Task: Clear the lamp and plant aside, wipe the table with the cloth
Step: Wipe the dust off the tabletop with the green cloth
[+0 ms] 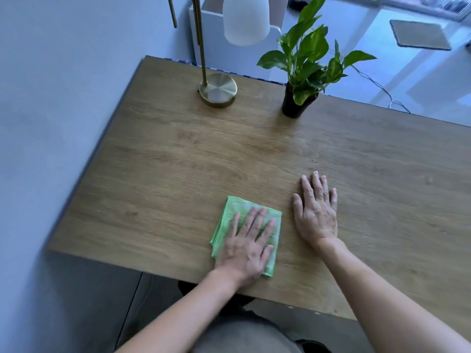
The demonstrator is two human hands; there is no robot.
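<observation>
A folded green cloth [233, 212] lies near the front edge of the wooden table [158, 159]. My left hand [248, 247] rests flat on top of it, fingers spread, covering its right half. My right hand [316, 211] lies flat on the bare wood just right of the cloth, fingers apart, holding nothing. At the far edge stands a brass lamp [219, 90] with a round base and a white shade above. To its right, a small green plant [303, 72] sits in a black pot.
A pale wall runs along the table's left side. Behind the table stand a white box [214, 31] and a shiny floor with a grey mat [420, 34] and a cable. My grey-clad lap shows below the front edge.
</observation>
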